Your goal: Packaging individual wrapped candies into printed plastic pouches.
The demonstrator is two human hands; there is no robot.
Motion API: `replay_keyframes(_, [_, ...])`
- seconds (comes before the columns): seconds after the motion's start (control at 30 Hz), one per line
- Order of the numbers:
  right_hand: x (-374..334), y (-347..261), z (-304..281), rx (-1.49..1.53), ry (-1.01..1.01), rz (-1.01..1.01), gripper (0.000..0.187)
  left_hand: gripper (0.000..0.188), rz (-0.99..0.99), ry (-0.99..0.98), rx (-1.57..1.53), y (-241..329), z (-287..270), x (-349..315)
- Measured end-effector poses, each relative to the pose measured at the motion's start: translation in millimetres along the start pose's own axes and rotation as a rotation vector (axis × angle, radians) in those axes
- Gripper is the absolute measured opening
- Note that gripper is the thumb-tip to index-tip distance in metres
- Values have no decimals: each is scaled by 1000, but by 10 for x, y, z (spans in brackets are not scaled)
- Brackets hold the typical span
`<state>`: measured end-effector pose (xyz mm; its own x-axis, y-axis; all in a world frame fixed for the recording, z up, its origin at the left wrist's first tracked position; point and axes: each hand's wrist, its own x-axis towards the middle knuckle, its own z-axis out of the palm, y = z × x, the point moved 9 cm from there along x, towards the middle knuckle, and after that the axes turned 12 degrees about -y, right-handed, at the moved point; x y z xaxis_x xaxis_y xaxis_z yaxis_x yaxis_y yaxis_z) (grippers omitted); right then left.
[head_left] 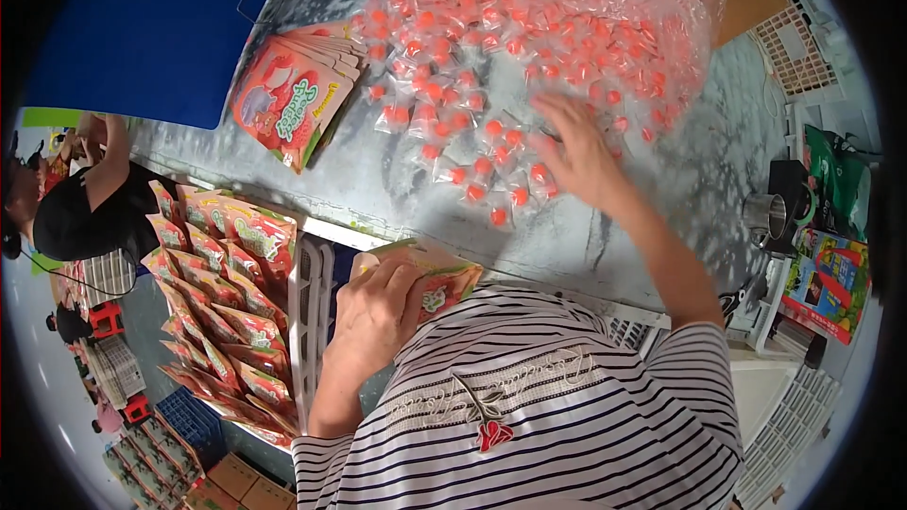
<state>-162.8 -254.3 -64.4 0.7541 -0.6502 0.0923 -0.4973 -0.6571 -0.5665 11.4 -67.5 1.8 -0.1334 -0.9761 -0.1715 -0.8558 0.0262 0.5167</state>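
- Striped shirt fills the bottom of the frame, nearest the camera.
- Left hand, lower centre, grips a red pouch, fingers curled and pressed together; the thumb's hold is hidden.
- Right hand, centre right, hovers at small clear packets, fingers spread and blurred; contact cannot be told.
- Step in hand, apparently: gathering packets for the pouch.
- Next move seems to call for pinching loose packets while keeping the pouch steady.
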Motion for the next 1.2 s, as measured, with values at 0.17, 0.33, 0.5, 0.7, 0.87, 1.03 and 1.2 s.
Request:
replay_keyframes(0.17, [-591,-78,241,-95,27,106,60,8,65,7,-4,79,10,94])
replay_keyframes(0.33, [-558,378,257,-395,-199,244,56,13,22,-12,9,74,32,49])
replay_keyframes(0.5, [-231,967,-256,-440,-49,253,34,13,33,8,17,113,6,34])
replay_keyframes(0.7, [-258,234,-221,-30,93,119,36,13,-11,19,17,55,12,-26])
replay_keyframes(0.87, [-138,-235,247,-3,4,-12,53,14,65,21,43,129,7,24])
replay_keyframes(1.03, [-200,-262,444,-166,-50,-68,51,13,48,30,5,100,35,6])
replay_keyframes(1.2, [-476,-206,370,-170,-44,-103,41,14,22,17,-21,63,38,24])
